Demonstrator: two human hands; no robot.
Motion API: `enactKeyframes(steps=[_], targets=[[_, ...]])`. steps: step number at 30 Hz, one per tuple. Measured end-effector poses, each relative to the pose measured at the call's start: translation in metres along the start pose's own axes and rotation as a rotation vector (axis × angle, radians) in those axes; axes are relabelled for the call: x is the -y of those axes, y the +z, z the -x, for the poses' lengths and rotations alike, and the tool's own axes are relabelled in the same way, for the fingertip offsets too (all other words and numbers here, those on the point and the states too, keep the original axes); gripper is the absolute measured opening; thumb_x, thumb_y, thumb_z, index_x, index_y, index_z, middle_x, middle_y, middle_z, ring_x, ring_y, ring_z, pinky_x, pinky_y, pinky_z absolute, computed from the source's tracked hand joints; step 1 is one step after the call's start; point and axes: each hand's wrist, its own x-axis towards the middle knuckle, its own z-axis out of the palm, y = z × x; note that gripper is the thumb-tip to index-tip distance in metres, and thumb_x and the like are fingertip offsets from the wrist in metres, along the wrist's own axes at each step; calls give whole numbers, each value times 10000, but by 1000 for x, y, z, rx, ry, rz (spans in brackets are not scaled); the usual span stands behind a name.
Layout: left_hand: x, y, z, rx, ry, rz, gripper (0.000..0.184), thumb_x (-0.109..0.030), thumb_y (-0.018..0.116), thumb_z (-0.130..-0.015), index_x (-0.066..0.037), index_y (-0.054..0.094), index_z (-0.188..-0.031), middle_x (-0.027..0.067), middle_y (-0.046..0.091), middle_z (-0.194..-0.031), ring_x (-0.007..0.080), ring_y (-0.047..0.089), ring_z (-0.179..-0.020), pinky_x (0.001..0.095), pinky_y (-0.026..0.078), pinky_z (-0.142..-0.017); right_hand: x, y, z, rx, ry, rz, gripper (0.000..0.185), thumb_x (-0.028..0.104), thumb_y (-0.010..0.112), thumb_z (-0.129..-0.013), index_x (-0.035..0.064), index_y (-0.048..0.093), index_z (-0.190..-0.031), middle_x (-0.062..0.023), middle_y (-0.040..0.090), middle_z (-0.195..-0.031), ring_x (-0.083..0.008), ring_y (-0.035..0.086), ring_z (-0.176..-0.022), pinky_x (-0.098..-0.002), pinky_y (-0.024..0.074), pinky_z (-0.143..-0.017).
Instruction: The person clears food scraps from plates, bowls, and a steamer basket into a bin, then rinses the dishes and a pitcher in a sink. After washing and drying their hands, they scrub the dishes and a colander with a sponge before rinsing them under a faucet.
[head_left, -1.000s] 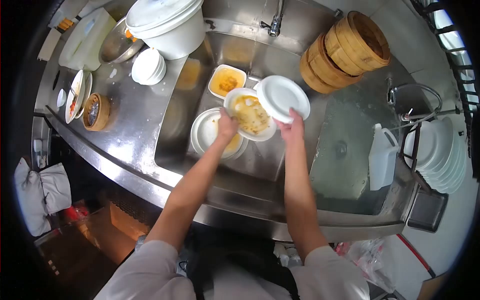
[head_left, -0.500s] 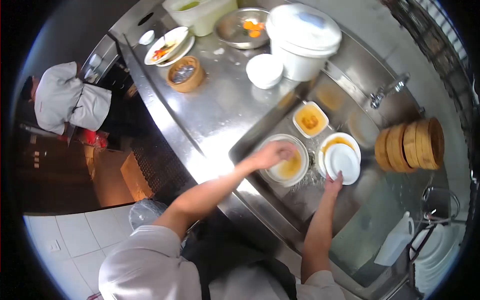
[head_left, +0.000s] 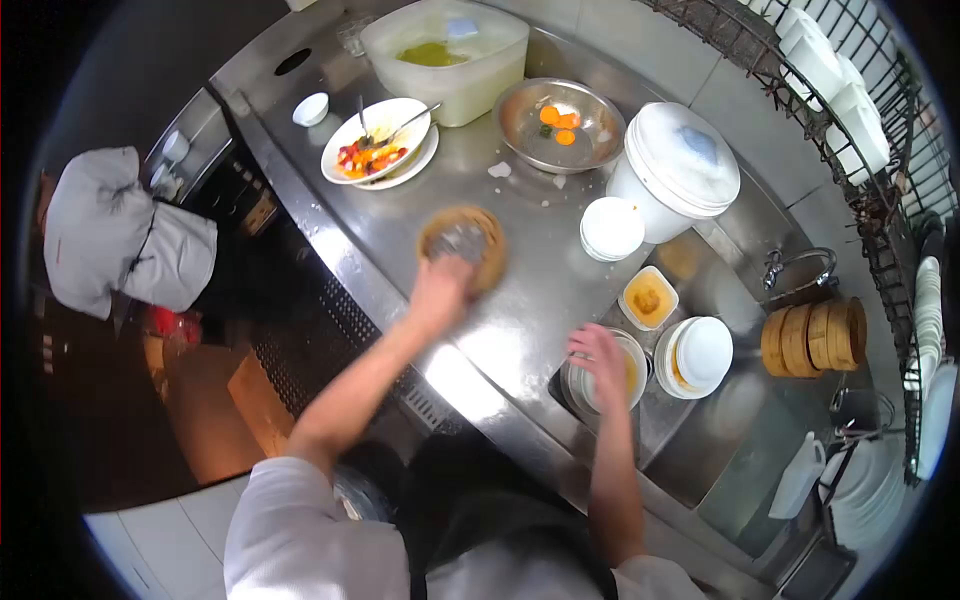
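My left hand [head_left: 443, 292] is closed on the near rim of a small round bamboo steamer basket [head_left: 490, 262] on the steel counter. Motion blurs this basket, and a grey, shiny mass [head_left: 458, 240] that I cannot make out lies inside it. My right hand [head_left: 598, 358] holds nothing; its fingers are stretched out over a round white dish [head_left: 637, 372] with yellowish liquid in the sink. Beside that dish is a stack of white plates [head_left: 672, 385] with a small white plate [head_left: 704, 352] on top. A square white bowl [head_left: 647, 300] with orange-brown liquid sits behind them.
Food-smeared plates with cutlery [head_left: 345, 165], a plastic tub [head_left: 455, 85], a metal bowl [head_left: 590, 150], a lidded white bucket [head_left: 685, 170] and white bowls [head_left: 612, 230] stand on the counter. Bamboo steamers [head_left: 815, 338] are beyond the sink. Another person [head_left: 130, 235] works at left.
My left hand has gone from the sink to the steamer basket, which has moved nearer. My right hand has let go of the small white plate and moved left. The view has shifted.
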Motion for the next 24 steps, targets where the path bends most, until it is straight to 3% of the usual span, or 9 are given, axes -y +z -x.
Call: enactKeyframes(steps=[3,7,9,13,15,18,21,22,24], targets=[[-39,-8,26,61,282,241,321,-98,647,-636,-63,602,-951,71,578,-895,237,538,-893,429,381,-827,-9,86,-15,66,277,-533,469,216,613,-875,38,401,-1254,-97,540,-1123,-199,562,-1004,-343,490,-853],[-34,-38,11,-79,277,424,331,-149,669,-722,-93,616,-1043,100,595,-958,270,555,-930,430,400,-870,30,97,-13,-202,59,-611,482,101,640,-836,28,405,-1251,-62,535,-1077,-190,557,-981,-378,490,-816],[12,-51,-1,-243,-80,566,289,-155,659,-775,-56,594,-1039,129,605,-998,306,572,-934,407,457,-814,71,82,-7,-332,-221,-520,499,84,642,-829,19,399,-1259,-68,532,-1090,-183,555,-973,-354,477,-825],[185,-18,-26,-431,-881,1249,441,-391,593,-872,-73,496,-1163,73,566,-890,161,574,-784,310,499,-665,168,64,-36,-832,-963,-10,559,108,708,-781,-21,419,-1242,-128,533,-1167,-197,547,-1015,-321,430,-893],[220,-28,-44,-424,-1036,1523,520,-428,589,-863,-52,463,-1200,104,568,-942,199,608,-797,326,533,-647,178,32,-82,-1161,-1010,515,572,118,751,-719,-41,460,-1186,-186,565,-1104,-287,570,-998,-366,430,-891],[263,-14,-70,-324,-1060,1771,465,-307,539,-892,26,433,-1199,178,584,-969,247,650,-809,359,579,-649,222,3,-122,-1101,-941,1093,499,120,767,-638,-18,533,-1056,-213,599,-968,-369,586,-940,-411,454,-828],[302,26,-79,-312,-1021,1819,384,-146,464,-888,114,413,-1165,237,587,-1003,304,664,-823,364,599,-662,249,-3,-115,-1151,-1133,1096,475,138,766,-651,-7,544,-1045,-197,612,-921,-365,603,-890,-416,466,-785],[300,25,-83,-404,-1046,1763,334,-32,389,-858,156,416,-1132,253,589,-1009,321,666,-797,359,605,-656,253,5,-103,-1123,-1108,1013,467,146,772,-655,-9,546,-1032,-191,617,-920,-353,609,-862,-405,468,-782],[293,28,-77,-480,-1052,1675,323,-14,420,-857,155,427,-1131,234,589,-1006,302,658,-786,342,605,-638,238,15,-70,-1083,-1009,864,467,167,782,-668,-13,544,-1028,-176,621,-929,-305,612,-837,-376,468,-784]])
